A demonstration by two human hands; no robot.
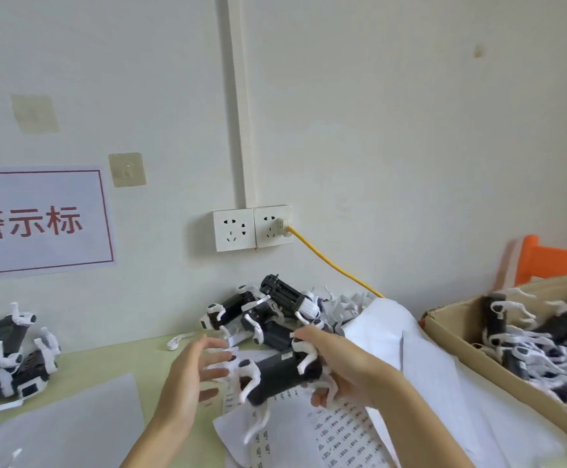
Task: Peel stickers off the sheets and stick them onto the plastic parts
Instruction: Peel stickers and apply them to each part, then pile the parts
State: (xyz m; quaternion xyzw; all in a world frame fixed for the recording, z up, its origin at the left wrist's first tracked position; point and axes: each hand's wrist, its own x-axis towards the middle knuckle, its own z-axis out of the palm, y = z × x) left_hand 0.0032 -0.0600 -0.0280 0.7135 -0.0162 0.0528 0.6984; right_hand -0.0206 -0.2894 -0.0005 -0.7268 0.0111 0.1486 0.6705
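The right hand (346,363) has its grip clamped round a black-and-white plastic part (282,373), held above the sticker sheet (339,434) at the near middle of the desk (106,366), while the left hand (191,376) hovers just beside it, fingers spread and holding nothing I can make out. A heap of parts (9,352) lies far left and another (275,312) by the wall (stickered or not, I cannot tell), and the cardboard box (451,336) on the right holds many more, so plenty seems left.

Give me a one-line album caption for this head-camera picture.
Right hand holds a black-and-white plastic part above sticker sheets, left hand open beside it.
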